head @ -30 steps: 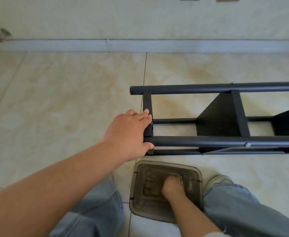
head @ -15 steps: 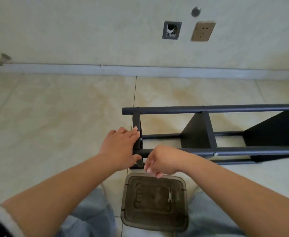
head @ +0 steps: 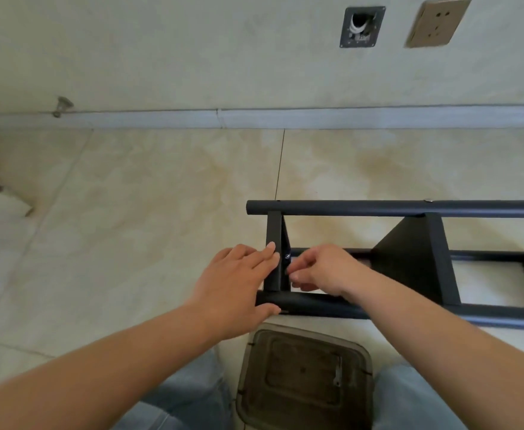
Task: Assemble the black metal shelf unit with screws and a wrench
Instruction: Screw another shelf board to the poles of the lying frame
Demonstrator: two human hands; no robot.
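Observation:
The black metal shelf unit (head: 409, 208) lies on its side on the tiled floor, with its left end in front of me. My left hand (head: 235, 290) holds that end, fingers flat over the short end bar and thumb hooked under the near tube. My right hand (head: 322, 270) reaches in from the right, its fingertips pinched at a small silver screw (head: 286, 256) on the inner face of the end bar. A small wrench (head: 337, 375) lies in the brown plastic tray (head: 285, 367) between my knees.
Black shelf panels (head: 409, 259) stand between the tubes to the right. The wall and baseboard run across the back, with an open wall box (head: 361, 26), a socket (head: 437, 23) and a door stop (head: 62, 105). Bare tiles lie left of the frame.
My right hand has come up out of the tray and moved to the inner side of the end bar. The left hand has stayed on the frame's end. The view has tilted up.

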